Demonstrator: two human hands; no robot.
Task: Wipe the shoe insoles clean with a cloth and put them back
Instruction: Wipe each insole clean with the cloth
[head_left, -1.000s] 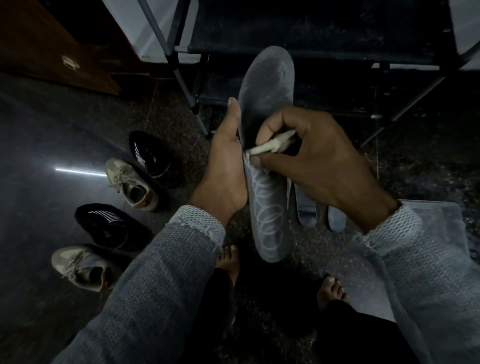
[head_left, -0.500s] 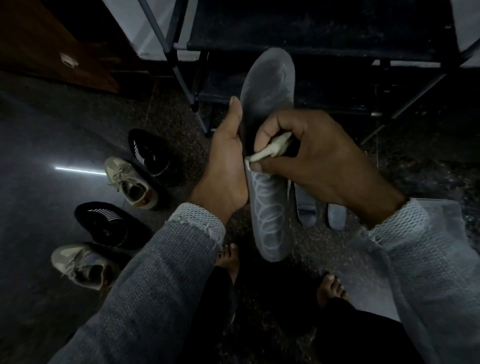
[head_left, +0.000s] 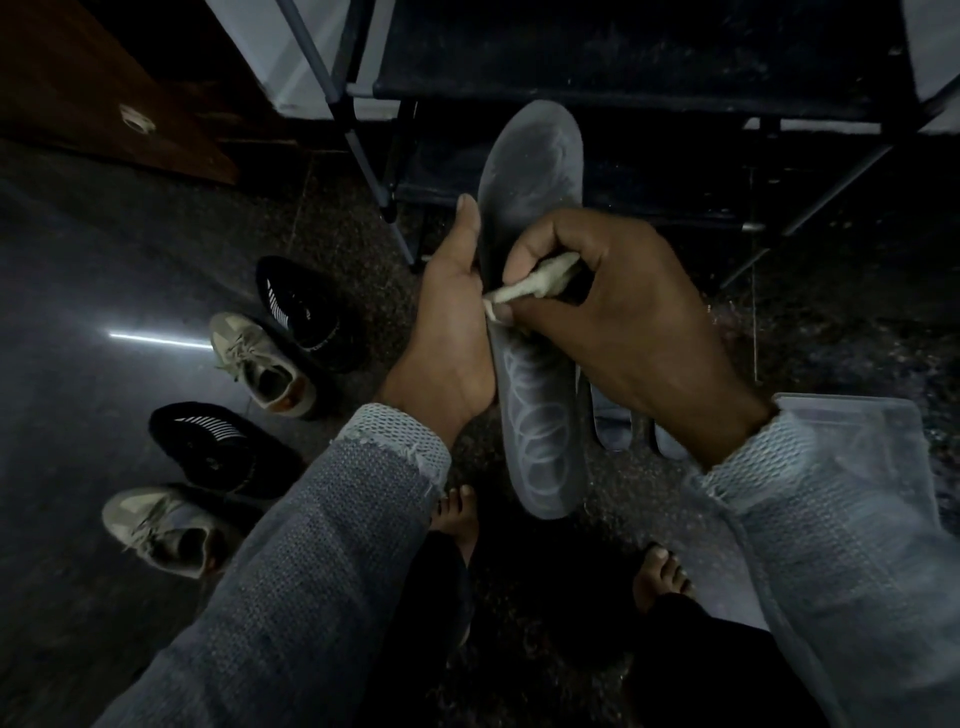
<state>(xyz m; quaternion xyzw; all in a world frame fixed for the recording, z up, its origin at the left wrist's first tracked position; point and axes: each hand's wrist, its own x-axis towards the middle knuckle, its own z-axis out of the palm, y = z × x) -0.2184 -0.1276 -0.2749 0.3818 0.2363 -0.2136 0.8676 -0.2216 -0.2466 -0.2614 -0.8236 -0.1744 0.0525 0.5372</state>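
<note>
1. I can see only the heel ends of two more grey insoles (head_left: 613, 421) on the floor, lower right of centre; my right hand (head_left: 623, 322) hides the rest.
2. My left hand (head_left: 452, 332), centre frame, holds the long grey foam insole with white ring print (head_left: 535, 171) by its edge, thumb straight along it.
3. My right hand's curled fingers pinch a small off-white wad of cloth (head_left: 535, 283) against the insole's middle.
4. The dim left of the frame shows two black and two beige shoes (head_left: 260, 358).
</note>
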